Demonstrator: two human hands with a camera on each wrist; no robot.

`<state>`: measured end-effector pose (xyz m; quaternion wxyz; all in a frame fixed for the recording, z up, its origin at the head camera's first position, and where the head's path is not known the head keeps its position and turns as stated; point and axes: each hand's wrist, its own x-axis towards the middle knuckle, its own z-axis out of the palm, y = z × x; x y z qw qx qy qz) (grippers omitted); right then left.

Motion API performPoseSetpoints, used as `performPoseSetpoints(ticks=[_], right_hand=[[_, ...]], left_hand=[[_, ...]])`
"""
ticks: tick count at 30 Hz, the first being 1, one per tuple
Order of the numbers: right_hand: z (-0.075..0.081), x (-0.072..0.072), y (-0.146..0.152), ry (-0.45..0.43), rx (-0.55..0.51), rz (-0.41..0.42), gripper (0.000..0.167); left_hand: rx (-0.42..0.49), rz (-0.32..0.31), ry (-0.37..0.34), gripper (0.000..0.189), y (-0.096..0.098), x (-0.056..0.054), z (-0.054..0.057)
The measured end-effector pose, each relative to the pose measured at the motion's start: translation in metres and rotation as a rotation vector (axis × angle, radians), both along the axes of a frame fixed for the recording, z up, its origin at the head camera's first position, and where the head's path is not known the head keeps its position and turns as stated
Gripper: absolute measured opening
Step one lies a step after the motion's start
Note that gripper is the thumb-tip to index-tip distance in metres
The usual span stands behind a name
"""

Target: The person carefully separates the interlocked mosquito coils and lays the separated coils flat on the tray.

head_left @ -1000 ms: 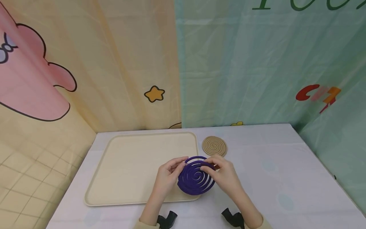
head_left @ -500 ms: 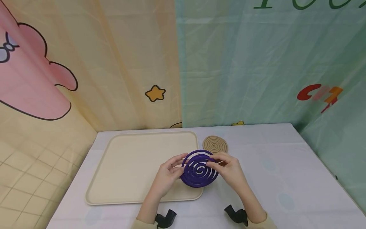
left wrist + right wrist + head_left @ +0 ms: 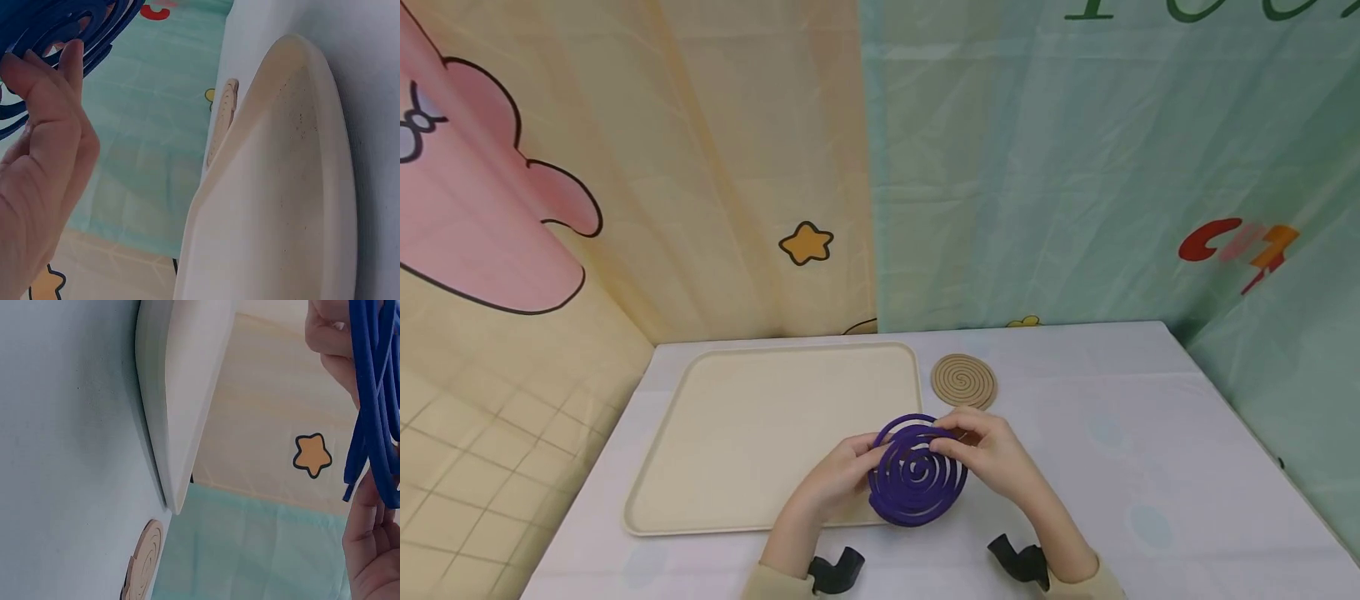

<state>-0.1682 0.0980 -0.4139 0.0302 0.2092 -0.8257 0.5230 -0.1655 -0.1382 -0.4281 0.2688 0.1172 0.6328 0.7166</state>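
Note:
Both hands hold a purple mosquito coil point(image 3: 917, 505) in front of the body, over the tray's near right corner. The left hand point(image 3: 833, 479) grips its left side, the thumb on the near face and the other fingers partly hidden behind. At the upper right, the right hand point(image 3: 988, 452) pinches the rings between thumb and fingers. The rings stand unevenly apart, with a wide gap under the top loop. Seen from the right wrist, the coil point(image 3: 378, 412) is edge-on and its layers spread, with a loose end hanging out. In the left wrist view, fingertips press against the coil point(image 3: 37, 28).
A beige rectangular tray point(image 3: 737, 442) lies on the left of the white-covered table point(image 3: 1120, 467). Behind the right hand, a tan spiral coil point(image 3: 964, 382) lies flat beside the tray's right edge. Printed curtains point(image 3: 1022, 167) hang behind the table. Black curved pieces point(image 3: 837, 572) sit at both wrists.
The purple coil rose slightly, then came back down nearer the body. The left hand's fingers shifted further behind it, while the right hand kept its pinch at the upper edge.

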Motion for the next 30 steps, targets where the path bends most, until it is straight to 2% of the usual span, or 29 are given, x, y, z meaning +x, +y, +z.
performPoseSetpoints(ticks=[3, 6, 10, 13, 15, 17, 20, 25, 28, 30], right_hand=[[-0.001, 0.0, -0.002, 0.037, 0.003, 0.063, 0.011], [-0.001, 0.0, -0.004, 0.035, 0.017, 0.059, 0.012], [0.0, -0.001, -0.002, -0.033, 0.045, 0.015, 0.022], [0.0, -0.002, 0.002, -0.086, 0.079, 0.021, 0.027], [0.0, -0.003, 0.005, -0.101, 0.102, 0.035, 0.024], [-0.001, -0.004, 0.007, -0.103, 0.117, 0.045, 0.018], [-0.004, -0.006, 0.009, -0.067, 0.114, 0.062, 0.013], [-0.006, -0.007, 0.008, 0.063, 0.103, 0.124, 0.014], [-0.005, -0.006, 0.006, 0.121, 0.106, 0.128, 0.017], [-0.005, -0.005, 0.005, 0.146, 0.098, 0.107, 0.021]], left_hand=[[0.023, -0.045, -0.01, 0.016, 0.0, 0.0, -0.003], [0.002, -0.035, 0.027, 0.017, 0.001, 0.0, -0.003], [-0.073, 0.037, 0.095, 0.029, 0.002, 0.001, 0.002], [-0.127, 0.118, 0.13, 0.033, 0.001, 0.002, 0.006], [-0.149, 0.157, 0.147, 0.032, 0.0, 0.002, 0.008], [-0.163, 0.165, 0.172, 0.031, 0.0, 0.003, 0.01], [-0.195, 0.133, 0.203, 0.029, 0.002, 0.005, 0.013], [-0.338, 0.085, 0.262, 0.035, 0.006, 0.009, 0.015], [-0.402, 0.11, 0.306, 0.035, 0.009, 0.011, 0.012], [-0.442, 0.169, 0.36, 0.033, 0.012, 0.012, 0.012]])
